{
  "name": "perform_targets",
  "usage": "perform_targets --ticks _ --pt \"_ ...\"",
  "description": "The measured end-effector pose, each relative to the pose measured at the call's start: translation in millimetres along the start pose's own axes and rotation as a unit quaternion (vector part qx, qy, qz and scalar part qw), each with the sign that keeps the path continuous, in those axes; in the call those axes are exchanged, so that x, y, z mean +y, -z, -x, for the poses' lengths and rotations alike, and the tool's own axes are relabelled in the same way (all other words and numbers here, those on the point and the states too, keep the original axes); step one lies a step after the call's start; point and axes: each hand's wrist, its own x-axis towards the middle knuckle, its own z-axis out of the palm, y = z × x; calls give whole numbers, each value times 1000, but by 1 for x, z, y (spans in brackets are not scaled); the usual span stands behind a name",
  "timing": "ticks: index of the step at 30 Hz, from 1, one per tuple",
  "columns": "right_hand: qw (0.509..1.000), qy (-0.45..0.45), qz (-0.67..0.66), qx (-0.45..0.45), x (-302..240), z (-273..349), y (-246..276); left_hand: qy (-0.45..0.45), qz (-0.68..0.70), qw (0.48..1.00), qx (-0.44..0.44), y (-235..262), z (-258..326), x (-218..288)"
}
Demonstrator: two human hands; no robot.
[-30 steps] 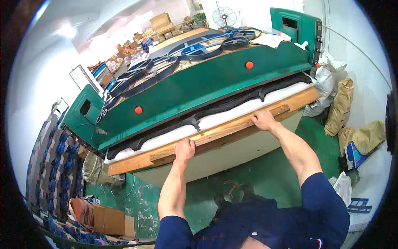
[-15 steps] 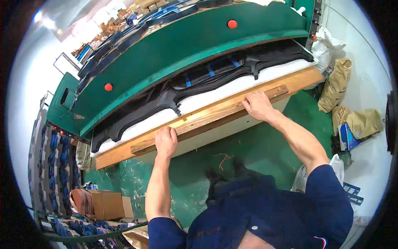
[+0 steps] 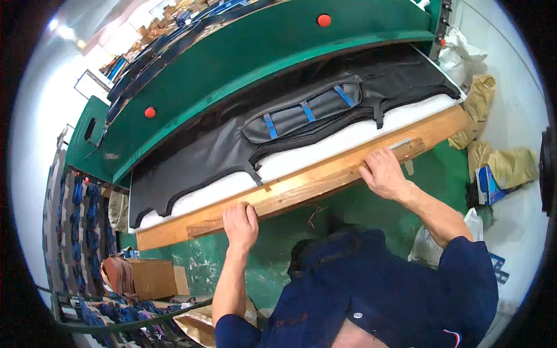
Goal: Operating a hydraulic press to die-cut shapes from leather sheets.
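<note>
A white sliding board (image 3: 342, 141) with a wooden front rail (image 3: 313, 182) sticks out from under a green press machine (image 3: 243, 75). My left hand (image 3: 239, 225) has its fingers hooked over the rail left of its middle. Toward its right end my right hand (image 3: 386, 175) grips the same rail, fingers curled over the top edge. On the board lies a black leather-like sheet (image 3: 200, 152) with wavy-cut edges. A layered black panel (image 3: 281, 122) crossed by blue strips (image 3: 308, 112) rests on it. The sheet's back part is hidden under the press.
Red buttons (image 3: 324, 21) sit on the press front. At the right wall stand tan sacks (image 3: 505, 163) and a white bag (image 3: 426, 246). A cardboard box (image 3: 152, 278) and racks of dark parts (image 3: 69, 232) are at the left, above a green floor (image 3: 203, 261).
The board has slid out toward me with both hands on its rail. More of the black sheet and the blue-strip panel now shows from under the press.
</note>
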Motion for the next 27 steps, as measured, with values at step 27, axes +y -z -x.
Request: perform_targets --ticks 27 --pt "983 180 -34 12 20 -273 10 -95 115 988 47 61 -172 11"
